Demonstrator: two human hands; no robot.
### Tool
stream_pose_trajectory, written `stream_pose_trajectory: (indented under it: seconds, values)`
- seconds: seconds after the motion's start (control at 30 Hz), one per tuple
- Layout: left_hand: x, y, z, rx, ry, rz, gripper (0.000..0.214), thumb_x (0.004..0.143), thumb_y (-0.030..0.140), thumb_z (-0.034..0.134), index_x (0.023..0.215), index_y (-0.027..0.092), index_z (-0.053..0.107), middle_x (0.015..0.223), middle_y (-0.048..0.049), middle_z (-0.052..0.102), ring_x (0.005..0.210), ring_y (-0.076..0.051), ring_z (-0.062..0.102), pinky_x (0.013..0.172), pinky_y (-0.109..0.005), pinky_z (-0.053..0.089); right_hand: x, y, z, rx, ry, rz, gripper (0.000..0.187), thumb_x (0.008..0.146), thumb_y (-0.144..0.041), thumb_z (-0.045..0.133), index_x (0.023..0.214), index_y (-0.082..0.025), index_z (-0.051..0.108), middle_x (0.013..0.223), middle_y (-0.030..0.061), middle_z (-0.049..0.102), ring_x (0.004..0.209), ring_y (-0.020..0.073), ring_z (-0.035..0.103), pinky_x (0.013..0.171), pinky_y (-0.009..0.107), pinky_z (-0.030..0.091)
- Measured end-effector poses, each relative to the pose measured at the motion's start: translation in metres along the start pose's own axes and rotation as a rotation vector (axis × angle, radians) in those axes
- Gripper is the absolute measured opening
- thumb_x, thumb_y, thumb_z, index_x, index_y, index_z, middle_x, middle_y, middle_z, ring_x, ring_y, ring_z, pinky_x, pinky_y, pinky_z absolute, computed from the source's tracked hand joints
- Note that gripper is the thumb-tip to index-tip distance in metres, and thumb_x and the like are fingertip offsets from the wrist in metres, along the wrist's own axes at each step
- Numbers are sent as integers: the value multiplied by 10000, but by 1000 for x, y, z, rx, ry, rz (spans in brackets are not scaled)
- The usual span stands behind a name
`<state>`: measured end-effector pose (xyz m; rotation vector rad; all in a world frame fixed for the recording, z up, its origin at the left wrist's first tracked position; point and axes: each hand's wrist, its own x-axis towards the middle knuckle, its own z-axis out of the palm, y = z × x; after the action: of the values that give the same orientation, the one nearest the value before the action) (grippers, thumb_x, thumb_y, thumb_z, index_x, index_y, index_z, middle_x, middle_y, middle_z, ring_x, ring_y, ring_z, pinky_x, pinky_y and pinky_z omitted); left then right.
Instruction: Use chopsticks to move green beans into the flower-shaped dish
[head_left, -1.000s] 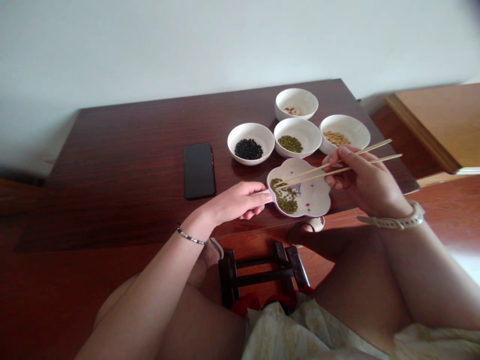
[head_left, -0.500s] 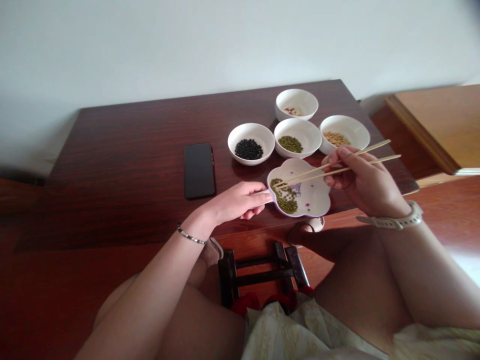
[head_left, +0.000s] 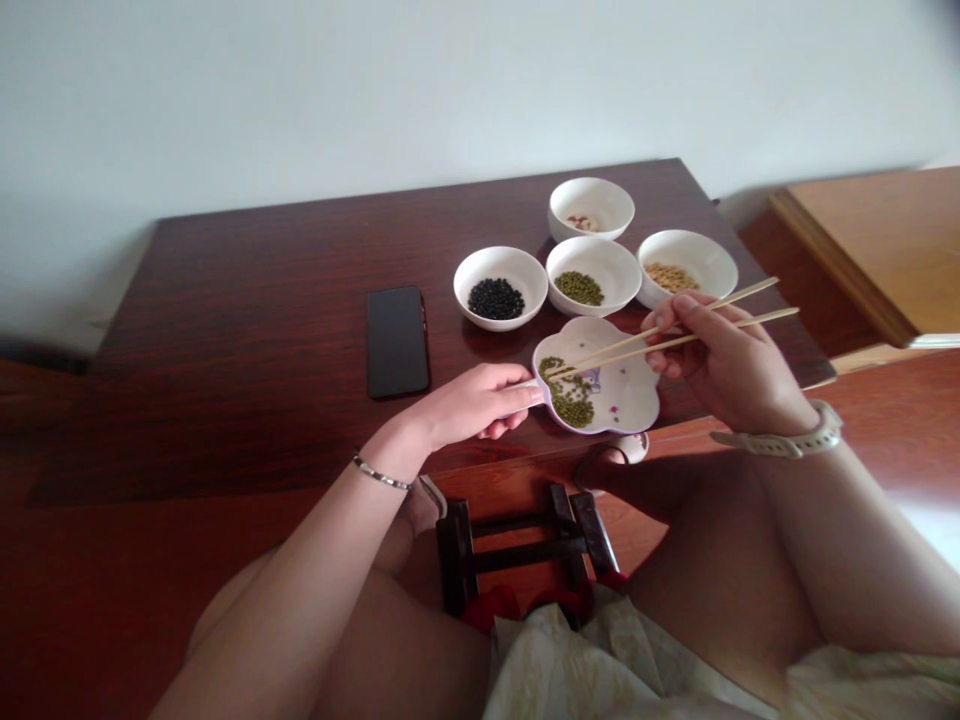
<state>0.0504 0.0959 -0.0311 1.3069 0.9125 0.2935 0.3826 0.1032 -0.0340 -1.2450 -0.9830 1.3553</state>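
My left hand (head_left: 487, 402) is closed around the short handle of a flower-shaped bowl (head_left: 634, 395), white inside with a purple rim. Green mung beans (head_left: 574, 410) lie in its left part, by the handle. In my right hand (head_left: 720, 350) is a pair of wooden chopsticks (head_left: 622, 350), their tips close together among the beans. Whether a bean is pinched between the tips is too small to tell. Just behind stands a white bowl of mung beans (head_left: 580, 288), with a bowl of black beans (head_left: 496, 298) to its left and a bowl of yellowish beans (head_left: 671, 277) to its right.
Farther back is a white bowl (head_left: 591, 205) with some reddish and pale pieces. A dark phone (head_left: 397, 342) lies flat left of the bowls on the dark wooden table (head_left: 262, 300). The wall rises behind; a lighter wooden piece of furniture (head_left: 877, 240) stands at the right.
Almost nothing differs. The chopstick tips have shifted very slightly left among the mung beans, and the whole view has moved a little.
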Motion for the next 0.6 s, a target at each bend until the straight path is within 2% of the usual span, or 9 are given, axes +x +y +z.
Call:
stream_pose_trajectory:
  seconds: [0.17,0.33,0.43,0.6]
  values:
    - [0,0,0,4,6,10,488,1199,620,831,992,231,620,910,33,634,736,-123,534,672,-285,436,1,-2,-3,22,10,-17,376,1107,-441,1012,871,-217,822,930,61,762,687,117,693,553,185,546]
    - [0,0,0,1,2,8,503,1197,622,839,973,232,615,896,30,632,741,-123,538,676,-276,445,6,-1,-8,80,36,-92,320,1101,-389,973,875,-210,833,869,74,732,647,140,634,498,245,471]
    - [0,0,0,-6,10,-4,528,1175,655,865,972,234,618,888,29,636,734,-125,533,657,-266,430,13,-1,-10,166,105,-140,314,1104,-362,949,867,-194,827,891,61,711,651,116,621,483,193,454]
    - [0,1,-1,-2,4,-10,537,1182,658,856,967,234,607,885,32,629,725,-117,535,650,-255,425,36,-7,-17,324,238,-161,279,1131,-242,835,865,-201,761,893,29,705,657,79,535,529,114,501]
